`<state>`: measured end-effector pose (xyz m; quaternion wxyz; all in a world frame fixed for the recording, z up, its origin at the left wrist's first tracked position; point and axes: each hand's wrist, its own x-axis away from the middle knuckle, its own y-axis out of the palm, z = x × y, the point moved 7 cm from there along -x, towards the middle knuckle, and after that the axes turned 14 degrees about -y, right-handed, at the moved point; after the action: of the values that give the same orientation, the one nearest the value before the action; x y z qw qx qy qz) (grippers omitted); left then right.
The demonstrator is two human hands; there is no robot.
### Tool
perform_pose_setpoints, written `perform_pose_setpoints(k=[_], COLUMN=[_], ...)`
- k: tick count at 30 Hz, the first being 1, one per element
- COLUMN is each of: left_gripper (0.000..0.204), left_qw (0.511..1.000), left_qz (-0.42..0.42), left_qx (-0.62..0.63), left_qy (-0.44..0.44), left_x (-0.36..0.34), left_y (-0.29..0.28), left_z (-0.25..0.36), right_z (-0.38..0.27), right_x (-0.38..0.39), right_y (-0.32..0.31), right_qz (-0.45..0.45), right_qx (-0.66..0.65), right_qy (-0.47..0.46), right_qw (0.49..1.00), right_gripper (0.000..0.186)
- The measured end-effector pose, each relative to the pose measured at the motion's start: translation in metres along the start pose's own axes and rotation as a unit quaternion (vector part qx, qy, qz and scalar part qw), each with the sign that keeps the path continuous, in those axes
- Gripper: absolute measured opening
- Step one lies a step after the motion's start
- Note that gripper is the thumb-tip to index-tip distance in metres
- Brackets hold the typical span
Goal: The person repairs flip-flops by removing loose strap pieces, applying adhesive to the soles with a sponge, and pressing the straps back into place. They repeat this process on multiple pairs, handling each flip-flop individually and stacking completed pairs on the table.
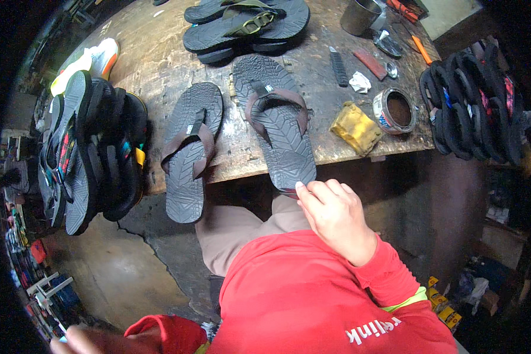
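Note:
Two black flip-flops with brown straps lie over the table's near edge: a left one (187, 150) and a right one (277, 118), toes pointing away from me. My right hand (336, 215) is closed at the right flip-flop's heel, its fingers curled in a pinch. A thin dark-red strip (288, 192) pokes out from the fingertips along the heel edge; its kind cannot be made out. Far from the table, at the lower left rim, my left hand (94, 342) is smeared and partly cut off, so its fingers do not read clearly.
Stacked flip-flops (79, 153) hang over the left edge, more (472, 103) at the right, another pair (248, 29) at the back. An open tin (395, 111), a yellow block (356, 128), a black brush-like strip (338, 68) and a metal cup (360, 16) stand on the wooden table (153, 53).

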<state>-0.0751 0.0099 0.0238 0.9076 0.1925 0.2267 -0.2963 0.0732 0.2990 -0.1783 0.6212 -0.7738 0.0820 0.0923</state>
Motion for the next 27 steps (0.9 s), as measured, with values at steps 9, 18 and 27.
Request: perform_pose_setpoints(k=[9,18,27], left_gripper=[0.016,0.041,0.03], left_qw=[0.967,0.844,0.779], left_qz=[0.021,-0.247,-0.087], left_qx=[-0.235,-0.469,-0.62], left_qy=[-0.099,-0.079,-0.04], left_x=[0.014,0.015,-0.003], left_y=[0.017,0.148,0.181], left_z=[-0.07,-0.245,-0.343], right_z=[-0.001,0.028,0.063], right_x=[-0.005,0.032,0.127], right_y=[-0.002,-0.02,0.069], right_qz=[-0.022,0.042,0.232], right_qx=[0.009,-0.191,-0.612], right_qy=[-0.009,0.094,0.452], right_qw=[1.0,0.976,0.606], right_gripper=[0.027,0.024,0.028])
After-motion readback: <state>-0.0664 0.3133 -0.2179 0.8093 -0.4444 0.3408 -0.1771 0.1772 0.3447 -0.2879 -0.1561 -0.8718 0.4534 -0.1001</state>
